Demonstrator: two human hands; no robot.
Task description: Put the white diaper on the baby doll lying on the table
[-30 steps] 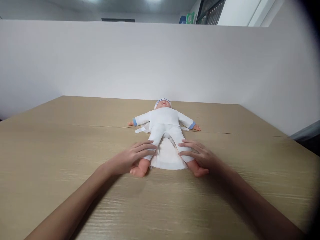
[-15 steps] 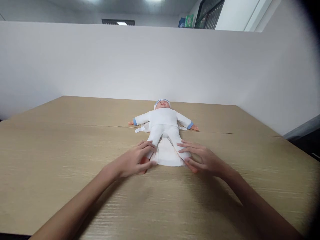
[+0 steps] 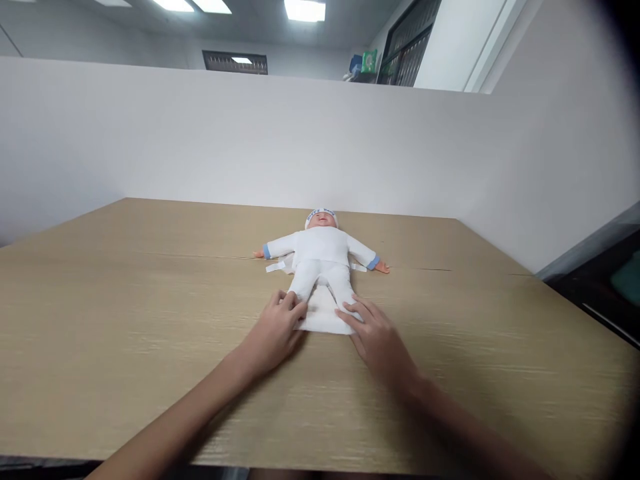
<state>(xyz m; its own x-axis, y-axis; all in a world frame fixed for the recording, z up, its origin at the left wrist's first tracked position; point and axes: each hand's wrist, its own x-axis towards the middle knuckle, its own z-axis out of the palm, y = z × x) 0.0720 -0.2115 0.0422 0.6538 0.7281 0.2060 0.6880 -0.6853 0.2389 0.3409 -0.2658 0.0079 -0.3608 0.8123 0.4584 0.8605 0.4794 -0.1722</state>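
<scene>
A baby doll (image 3: 321,245) in a white outfit with blue cuffs lies on its back, head away from me, arms spread wide. Under its hips and legs is an unfolded white diaper (image 3: 324,323), with its side tabs (image 3: 276,267) sticking out below the arms. My left hand (image 3: 275,330) has its fingers bent round the lower part of the doll's leg on the left. Around the other lower leg, my right hand (image 3: 380,337) is closed, fingertips lying on the trouser and near the diaper's edge. My hands hide both of the doll's feet.
The wide wooden table (image 3: 150,360) has a seam running across it behind the doll's hips. A white partition (image 3: 240,140) rises at the back edge. A dark object with a grey edge (image 3: 590,293) stands beyond the table at the right.
Both hands have shifted inward, and the legs have come closer together. The left fingers are more curled. The feet, partly visible before, are now covered. The camera view has tilted up.
</scene>
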